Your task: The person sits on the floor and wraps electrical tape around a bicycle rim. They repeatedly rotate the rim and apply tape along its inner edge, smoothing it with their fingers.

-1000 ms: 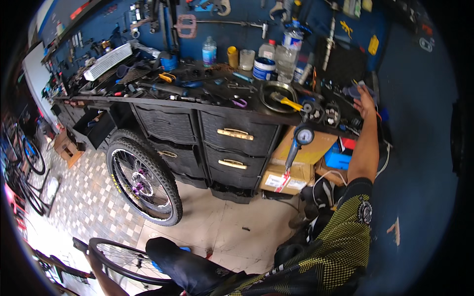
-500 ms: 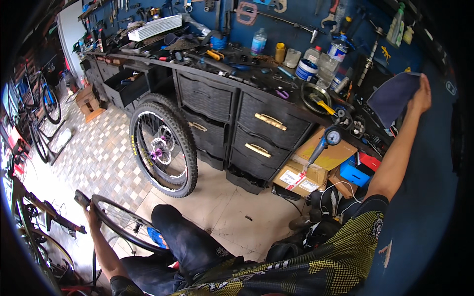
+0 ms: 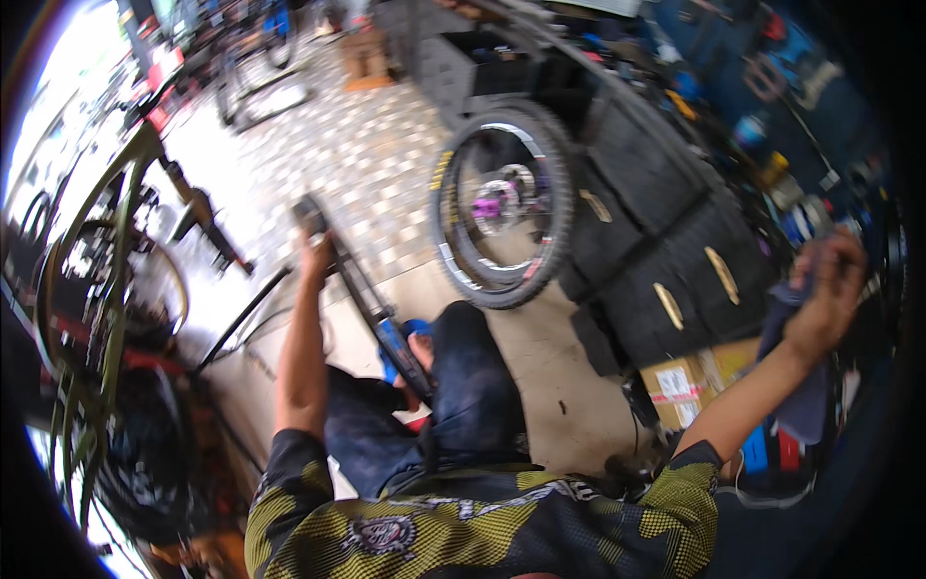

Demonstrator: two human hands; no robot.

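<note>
Fingers of the left hand (image 3: 314,253) wrapped a bicycle rim (image 3: 362,289) at centre frame; the right hand (image 3: 820,289), far right, pinched a dark cloth (image 3: 796,386).

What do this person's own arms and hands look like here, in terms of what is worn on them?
Both forearms are bare, and the left hand and right hand wear no gloves. Short sleeves end near the elbows, in a yellow-and-black patterned jersey fabric. No watch or bracelet is evident, though the picture is blurred.
</note>
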